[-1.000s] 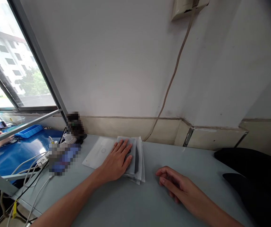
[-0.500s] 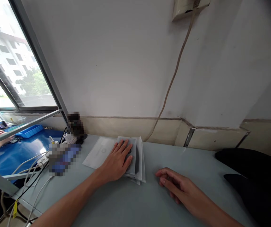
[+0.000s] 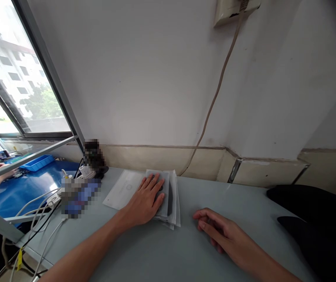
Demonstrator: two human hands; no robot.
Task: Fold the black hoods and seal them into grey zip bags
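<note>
And there was the pale, frosted bag (image 3: 117, 192) with its round grey mark (image 3: 129, 187), the faint print beside it too small to read! The left hand (image 3: 146, 201) lay palm down, fingers slightly spread, over the stack of clear packets (image 3: 173, 203) on the grey table (image 3: 162, 254), near the wall (image 3: 156, 82). Well apart, the right hand (image 3: 217, 233) sat on its side, empty, fingers loosely curled, over to the right of the stack.
</note>
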